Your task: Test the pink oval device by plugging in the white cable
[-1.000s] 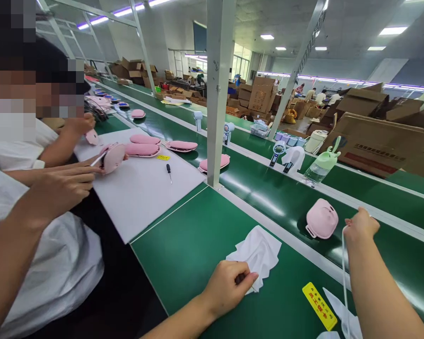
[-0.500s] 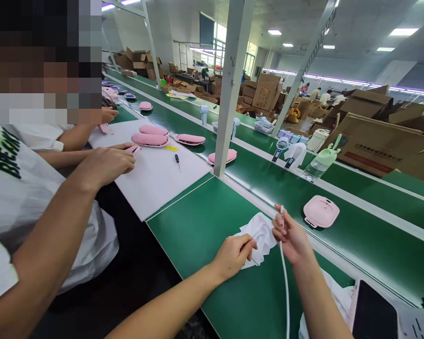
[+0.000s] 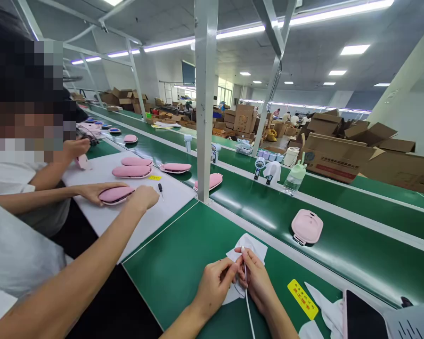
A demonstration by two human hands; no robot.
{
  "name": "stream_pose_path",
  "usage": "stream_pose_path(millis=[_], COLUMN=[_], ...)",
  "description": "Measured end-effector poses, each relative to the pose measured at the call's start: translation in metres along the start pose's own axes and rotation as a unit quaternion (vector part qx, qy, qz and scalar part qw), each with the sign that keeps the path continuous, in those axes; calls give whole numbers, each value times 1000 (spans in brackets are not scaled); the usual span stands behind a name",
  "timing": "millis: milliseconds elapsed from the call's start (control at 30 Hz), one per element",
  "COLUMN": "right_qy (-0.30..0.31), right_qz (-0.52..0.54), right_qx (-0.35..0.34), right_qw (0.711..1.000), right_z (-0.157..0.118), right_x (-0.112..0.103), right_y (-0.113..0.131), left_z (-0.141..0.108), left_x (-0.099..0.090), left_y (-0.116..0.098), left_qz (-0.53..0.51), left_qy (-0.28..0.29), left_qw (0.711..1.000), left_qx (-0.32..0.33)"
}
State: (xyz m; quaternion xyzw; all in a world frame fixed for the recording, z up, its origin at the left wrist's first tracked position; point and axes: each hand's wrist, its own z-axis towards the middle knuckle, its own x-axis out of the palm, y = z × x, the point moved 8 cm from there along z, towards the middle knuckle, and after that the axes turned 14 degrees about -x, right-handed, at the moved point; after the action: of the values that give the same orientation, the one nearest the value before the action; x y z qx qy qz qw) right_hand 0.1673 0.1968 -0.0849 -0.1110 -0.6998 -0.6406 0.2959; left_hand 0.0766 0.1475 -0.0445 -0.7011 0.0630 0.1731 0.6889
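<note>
Green bench mat [image 3: 183, 263] below, glossy conveyor belt [image 3: 339, 254] just beyond, white steel post [image 3: 205, 99] rising between them. Cardboard boxes [image 3: 339, 155] stacked across the hall under strip lights. Pink case [image 3: 306, 227] lying flat on the belt, well apart from both hands. Yellow label [image 3: 303, 299] on the mat, dark phone [image 3: 363, 316] at the lower right. Now closed in together since half a second back: left hand [image 3: 214, 287] pinching the white cloth [image 3: 249, 252], right hand [image 3: 257, 280] pinching the white cord [image 3: 246, 292] upright against it. To the left, a co-worker's hands [image 3: 141, 197] pressed flat onto a pink pouch [image 3: 116, 194] on the white board [image 3: 134, 207], lifted and busier before.
</note>
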Motion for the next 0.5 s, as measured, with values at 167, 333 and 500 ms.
stream_pose_path(millis=[167, 333, 500], right_qy=[22, 31, 55], right_qz=[17, 36, 35], right_qx=[10, 16, 22], right_qw=[1000, 999, 998], right_z=[5, 8, 7], right_x=[0, 0, 5], right_y=[-5, -14, -13], left_z=[4, 6, 7], left_x=[-17, -4, 1], left_y=[10, 14, 12], left_qz=[-20, -2, 11], left_qy=[-60, -8, 11], left_qw=[996, 998, 998], left_qx=[-59, -65, -52])
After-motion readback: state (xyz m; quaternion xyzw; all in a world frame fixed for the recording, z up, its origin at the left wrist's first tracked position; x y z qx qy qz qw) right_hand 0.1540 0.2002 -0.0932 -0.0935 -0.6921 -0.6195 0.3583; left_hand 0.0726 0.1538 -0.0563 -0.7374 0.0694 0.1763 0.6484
